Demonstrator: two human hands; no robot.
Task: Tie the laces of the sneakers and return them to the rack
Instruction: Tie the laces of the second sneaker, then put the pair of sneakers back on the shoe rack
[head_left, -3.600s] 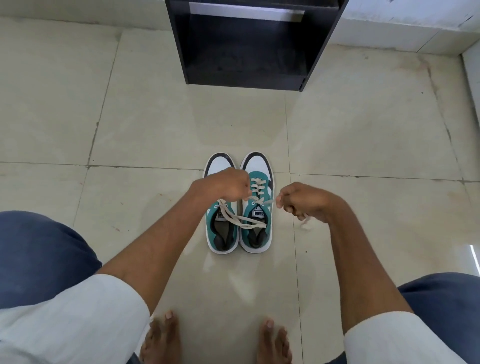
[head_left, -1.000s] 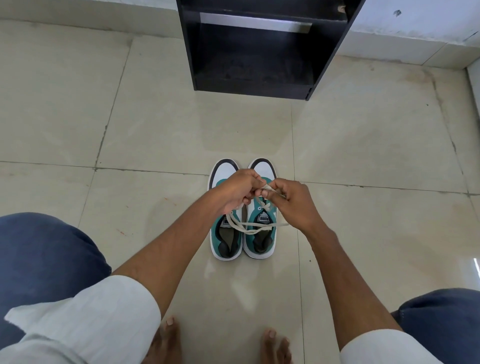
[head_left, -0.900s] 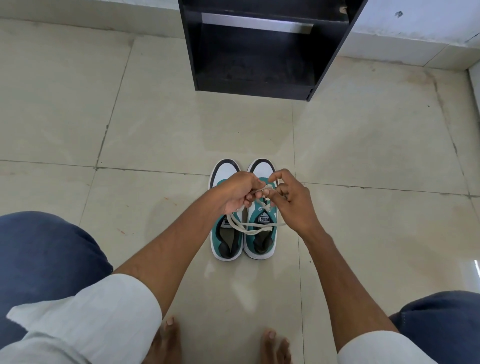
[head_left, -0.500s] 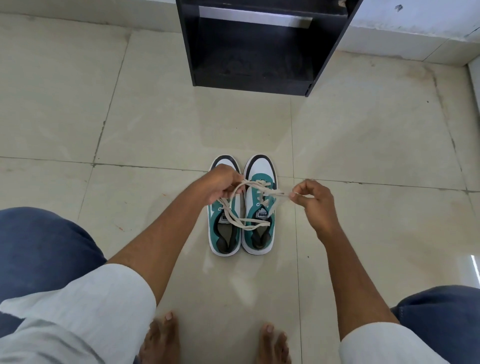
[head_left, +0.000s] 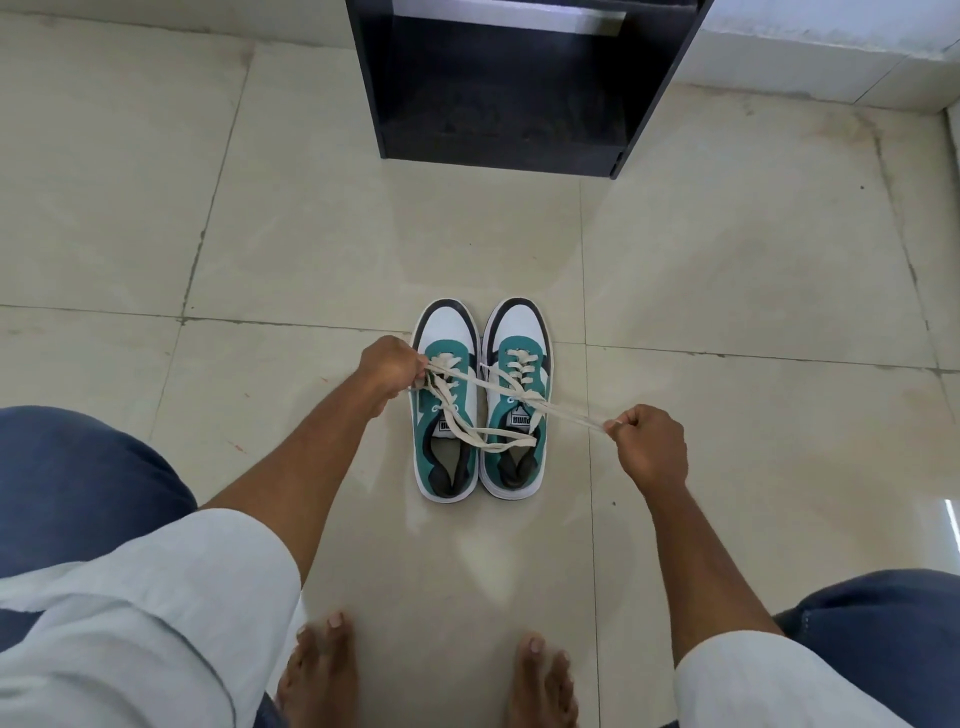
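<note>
Two teal, white and black sneakers stand side by side on the tiled floor, toes pointing away from me: the left sneaker (head_left: 445, 400) and the right sneaker (head_left: 517, 397). Cream laces (head_left: 498, 389) stretch taut across both shoes. My left hand (head_left: 390, 366) is closed on a lace loop at the left shoe's outer edge. My right hand (head_left: 649, 441) pinches the other loop, pulled out to the right of the right shoe. Loose lace ends (head_left: 480, 439) drape over the shoe openings. The black rack (head_left: 511, 88) stands beyond the sneakers, its low shelf bare.
My bare feet (head_left: 322, 670) are planted at the bottom, with my knees in blue trousers (head_left: 78, 478) on either side. A pale wall base (head_left: 831, 57) runs behind the rack. Tile floor lies between sneakers and rack.
My hands, joined over the right sneaker a second ago, have drawn apart. The left went left, the right went right and toward me, pulling the laces taut.
</note>
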